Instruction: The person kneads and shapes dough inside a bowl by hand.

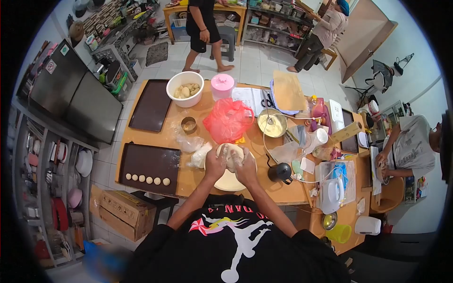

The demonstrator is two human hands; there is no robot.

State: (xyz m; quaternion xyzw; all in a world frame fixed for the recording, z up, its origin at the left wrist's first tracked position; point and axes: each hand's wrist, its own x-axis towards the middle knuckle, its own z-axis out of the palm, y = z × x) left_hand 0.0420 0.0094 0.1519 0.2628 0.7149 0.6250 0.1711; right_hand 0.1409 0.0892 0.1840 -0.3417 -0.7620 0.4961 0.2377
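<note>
My left hand [216,162] and my right hand [246,169] grip a lump of pale dough [230,154] from both sides, fingers curled round it. Beneath them sits a round cream-coloured dish [230,183], partly covered by my hands and the dough. Just beyond the dough lies a crumpled red plastic bag [228,119]. Left of my left hand is a clear plastic bag [200,155] with something white in it. On the dark baking tray [150,162] to the left, several small dough balls [149,180] form a row along the near edge.
Another baking tray [150,106], a white tub [185,94] and a pink canister [222,87] stand farther back. A pan of pale yellow mixture [272,125] and a black kettle [280,173] are at right. One person [415,147] works at right; two others are behind the table.
</note>
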